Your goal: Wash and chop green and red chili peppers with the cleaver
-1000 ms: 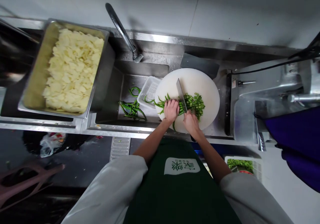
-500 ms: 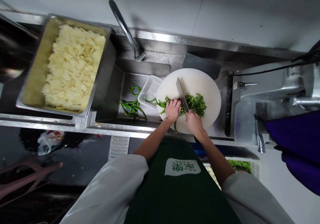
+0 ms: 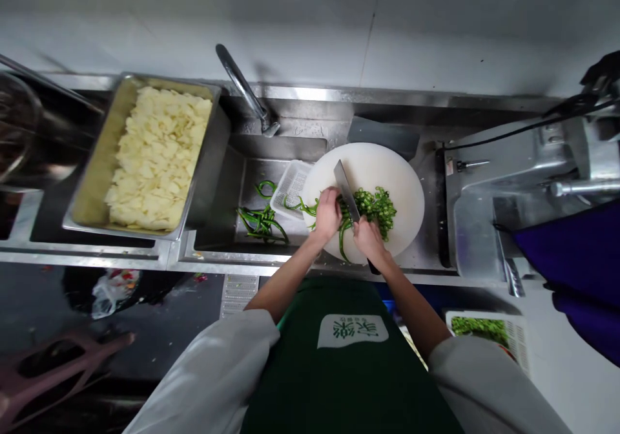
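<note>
A round white cutting board [image 3: 407, 188] carries a heap of chopped green chili peppers [image 3: 380, 209]. My right hand [image 3: 369, 237] is wrapped round the handle of a cleaver [image 3: 345, 182], whose blade stands between my two hands at the heap's left side. Curled over uncut green peppers [image 3: 310, 208] on the board's left part is my left hand [image 3: 328, 213], its fingertips close to the blade. One long pepper [image 3: 343, 243] hangs down toward the board's near edge. What lies under my left palm is partly hidden.
Left of the board, a white perforated basket [image 3: 291, 188] sits in the sink [image 3: 227, 195] beside loose green peppers [image 3: 261, 222]. Further left stands a deep metal pan [image 3: 92, 192] of pale slices. A faucet [image 3: 245, 88] rises behind. A metal machine [image 3: 513, 156] stands at right.
My left hand has shifted slightly left and lifted its knuckles on the peppers. The cleaver has moved a little left with my right hand. The camera view has tilted upward.
</note>
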Demonstrator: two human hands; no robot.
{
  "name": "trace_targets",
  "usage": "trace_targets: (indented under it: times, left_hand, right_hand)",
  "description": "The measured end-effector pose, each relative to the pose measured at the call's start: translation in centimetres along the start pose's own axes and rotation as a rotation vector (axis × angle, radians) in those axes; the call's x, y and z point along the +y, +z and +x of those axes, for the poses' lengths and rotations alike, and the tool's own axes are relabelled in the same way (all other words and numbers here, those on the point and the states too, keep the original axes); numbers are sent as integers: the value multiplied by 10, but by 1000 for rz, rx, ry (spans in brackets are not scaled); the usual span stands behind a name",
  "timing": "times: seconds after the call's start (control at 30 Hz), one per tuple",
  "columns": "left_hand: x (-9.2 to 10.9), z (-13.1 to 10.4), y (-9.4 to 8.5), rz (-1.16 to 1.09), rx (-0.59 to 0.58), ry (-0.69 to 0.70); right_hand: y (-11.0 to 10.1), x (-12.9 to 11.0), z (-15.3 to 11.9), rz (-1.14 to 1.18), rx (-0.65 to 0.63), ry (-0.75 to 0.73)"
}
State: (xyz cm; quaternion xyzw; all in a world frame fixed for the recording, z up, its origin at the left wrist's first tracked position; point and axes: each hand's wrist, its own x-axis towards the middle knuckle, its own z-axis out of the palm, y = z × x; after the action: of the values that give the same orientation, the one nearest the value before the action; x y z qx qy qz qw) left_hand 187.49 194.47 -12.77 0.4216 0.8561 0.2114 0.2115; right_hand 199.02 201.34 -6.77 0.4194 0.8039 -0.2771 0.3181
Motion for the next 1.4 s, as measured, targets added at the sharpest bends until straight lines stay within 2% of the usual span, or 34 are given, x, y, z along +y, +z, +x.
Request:
trace_targets:
  times: [0.07, 0.17, 0.23, 0.33, 0.4, 0.47, 0.53, 0.6, 0.67, 0.73, 0.8, 0.9, 0.97, 1.07, 1.23, 1.3, 1.4]
  left_hand:
    - [-3, 7, -8, 84, -103, 71]
    - [-1, 14, -17, 207, -333, 147]
    - [4, 12, -26, 213, -405, 177]
    - [11, -4, -42, 170, -303, 142]
    - [15, -25, -46, 211, -246, 3]
    - [16, -50, -39, 301, -294, -167]
    - [14, -73, -24, 339, -372, -249]
    - [11, -90, -10, 325, -377, -215]
    - [6, -97, -3, 334, -327, -105]
    - [-3, -91, -5, 389, -266, 17]
    - [-14, -75, -12, 449, -232, 133]
    - [-31, -43, -18, 506, -272, 284]
    - [-36, -28, -14, 522, -304, 330]
    - [-27, -24, 4, 522, -275, 293]
    - [4, -39, 30, 431, -119, 131]
    - [6, -38, 33, 361, -30, 114]
    - [-1, -30, 34, 261, 66, 146]
  right_hand:
    - [0, 2, -2, 14, 5, -6]
    - [0, 2, -2, 37, 2, -20]
    - [0, 3, -2, 57, -3, -29]
    - [0, 8, -1, 89, -13, -49]
    - [0, 12, 0, 94, -17, -68]
    - [1, 16, -1, 87, -17, -87]
    - [3, 20, -1, 80, -16, -96]
    - [4, 23, -1, 74, -15, -96]
    - [6, 24, -2, 71, -18, -102]
    - [6, 24, -4, 66, -19, -115]
    - [6, 24, -5, 54, -23, -126]
    - [1, 28, -8, 46, -46, -132]
    - [-2, 35, -9, 53, -68, -113]
    - [-5, 46, -14, 52, -68, -69]
    - [2, 49, -23, -9, -34, -69]
    - [5, 46, -24, -22, -27, -74]
    - [8, 43, -22, -46, -14, -85]
